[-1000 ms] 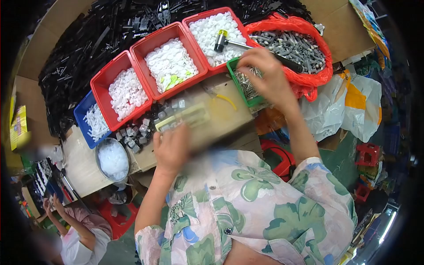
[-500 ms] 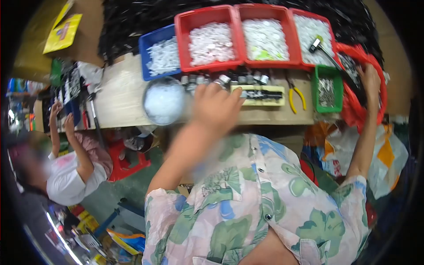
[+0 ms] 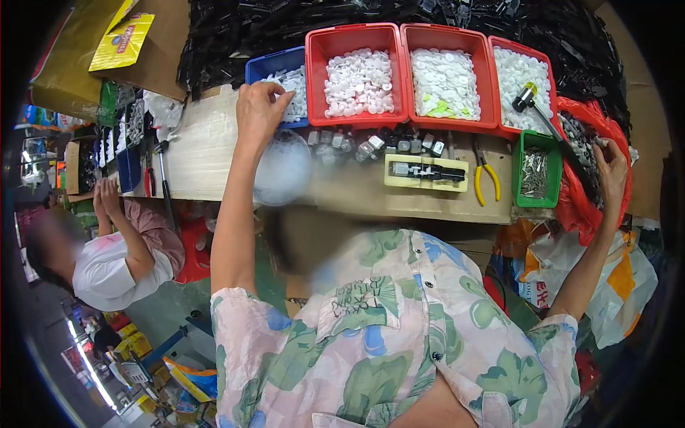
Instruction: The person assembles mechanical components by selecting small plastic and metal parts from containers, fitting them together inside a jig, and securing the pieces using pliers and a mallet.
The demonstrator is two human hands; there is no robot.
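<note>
My left hand (image 3: 261,113) hovers at the near edge of the blue bin (image 3: 254,69) of small white plastic pieces, thumb and forefinger brought together. Anything between those fingertips is too small to make out. At the right, my right hand (image 3: 612,171) is at the opening of a red plastic bag (image 3: 615,130) holding small dark grey parts. Its fingers are pinched, with something pale at the tips. A cream fixture (image 3: 426,182) with a black and clear assembly in it lies on the bench between my hands. Beside my left forearm is a round tub (image 3: 284,171) of whitish pieces.
Red bins (image 3: 355,114) of white pieces line the back, before a heap of black parts (image 3: 285,27). Yellow-handled pliers (image 3: 488,184), a green bin (image 3: 536,200) of metal pins and a black-handled hammer (image 3: 546,114) lie rightward. A co-worker (image 3: 118,257) sits at left.
My left hand has moved left and away from me, from beside the fixture to the blue bin. My right hand stays at the red bag. The co-worker's hands have come together.
</note>
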